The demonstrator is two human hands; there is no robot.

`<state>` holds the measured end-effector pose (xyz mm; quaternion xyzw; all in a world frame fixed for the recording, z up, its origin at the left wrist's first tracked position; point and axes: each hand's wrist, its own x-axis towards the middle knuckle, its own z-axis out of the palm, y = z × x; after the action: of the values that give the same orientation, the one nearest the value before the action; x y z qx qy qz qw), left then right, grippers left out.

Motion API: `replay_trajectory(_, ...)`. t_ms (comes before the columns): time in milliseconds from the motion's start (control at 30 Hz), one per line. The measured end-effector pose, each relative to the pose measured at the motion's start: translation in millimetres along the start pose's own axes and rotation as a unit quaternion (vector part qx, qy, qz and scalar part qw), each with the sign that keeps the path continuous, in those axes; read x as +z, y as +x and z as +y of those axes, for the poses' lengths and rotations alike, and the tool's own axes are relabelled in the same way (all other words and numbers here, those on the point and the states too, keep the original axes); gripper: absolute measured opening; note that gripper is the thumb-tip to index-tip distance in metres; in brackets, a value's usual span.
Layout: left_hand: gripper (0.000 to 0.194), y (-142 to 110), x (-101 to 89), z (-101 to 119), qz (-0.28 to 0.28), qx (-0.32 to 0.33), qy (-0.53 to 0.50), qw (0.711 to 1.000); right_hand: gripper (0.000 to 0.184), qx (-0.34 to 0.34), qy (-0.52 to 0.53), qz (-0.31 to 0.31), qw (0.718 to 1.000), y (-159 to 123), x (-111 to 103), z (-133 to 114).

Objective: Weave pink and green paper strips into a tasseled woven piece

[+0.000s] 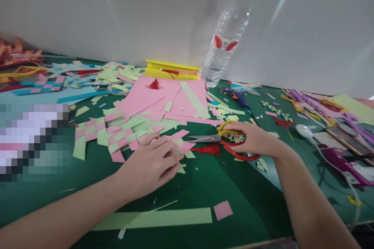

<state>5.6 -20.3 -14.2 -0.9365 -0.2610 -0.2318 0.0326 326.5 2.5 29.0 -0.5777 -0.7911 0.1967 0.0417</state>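
Note:
My left hand (pixel 152 159) lies over a woven strip of pink and green paper (pixel 119 138), its fingers bent and pressed onto the right end. Part of the strip is hidden under that hand. My right hand (pixel 254 138) grips scissors (pixel 214 139) with yellow and red handles, thumb and fingers in the loops. The slightly parted blades point left, their tips close to the paper. A red tassel (pixel 207 149) lies just below the blades. In front of my left arm are a long green paper strip (pixel 181 216) and a pink paper square (pixel 223 210).
Pink sheets (pixel 163 99) and a yellow folded holder (pixel 172 71) lie behind the hands. A clear bottle (pixel 226 39) leans near the wall. A glue gun (pixel 235 96), a purple device (pixel 347 165) with a cord and a white spoon-like object (pixel 304 131) are at right. Paper scraps (pixel 122 72) cover the left.

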Motion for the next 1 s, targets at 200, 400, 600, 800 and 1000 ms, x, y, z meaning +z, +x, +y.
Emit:
replay_trajectory(200, 0.029, 0.6, -1.2, -0.5, 0.013, -0.012, 0.024, 1.000, 0.047, -0.022, -0.009, 0.009, 1.000, 0.0, -0.5, 1.7)
replay_trajectory(400, 0.030, 0.6, 0.2, -2.0, 0.005, -0.028, 0.016, 0.999, 0.047, -0.031, 0.001, 0.004, 1.000, 0.9, 1.1, 3.2)
replay_trajectory(600, 0.033, -0.6, 2.3, -2.3, -0.013, -0.040, 0.015, 0.999, 0.045, -0.036, 0.017, 0.015, 0.999, 2.1, 2.9, 1.5)
replay_trajectory(800, 0.035, -1.9, 3.1, -2.1, -0.020, -0.041, 0.017, 0.999, 0.045, -0.037, 0.020, 0.018, 0.999, 1.8, 2.2, 1.1)
replay_trajectory(1000, 0.034, -2.4, 4.1, -2.7, -0.017, -0.039, 0.021, 0.999, 0.045, -0.038, 0.022, 0.025, 0.999, 2.6, 1.3, -2.9)
